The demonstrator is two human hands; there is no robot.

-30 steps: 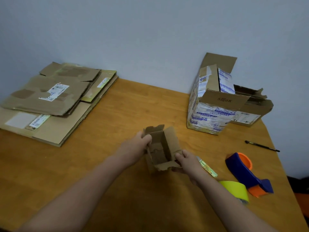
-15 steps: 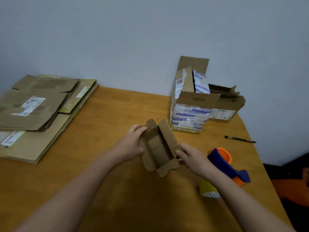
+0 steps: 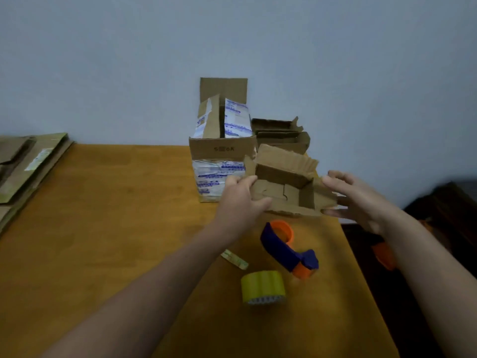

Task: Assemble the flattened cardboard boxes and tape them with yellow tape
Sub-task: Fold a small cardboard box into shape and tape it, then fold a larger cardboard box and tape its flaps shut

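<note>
My wooden desk (image 3: 103, 228) against a pale wall (image 3: 129, 60), plus a few odds and ends.
The desk in front of me is orange-brown wood and meets the plain bluish-grey wall at its far edge. A small yellow-green strip (image 3: 234, 258), its print too blurred to read, lies flat on the right half. Past the right edge I see dark furniture (image 3: 444, 202) and an orange object (image 3: 384, 255), both unclear.

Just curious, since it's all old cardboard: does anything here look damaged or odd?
Yes. The small box, held by the left hand and right hand, has torn, ragged flap edges, mostly along its far flap.
</note>
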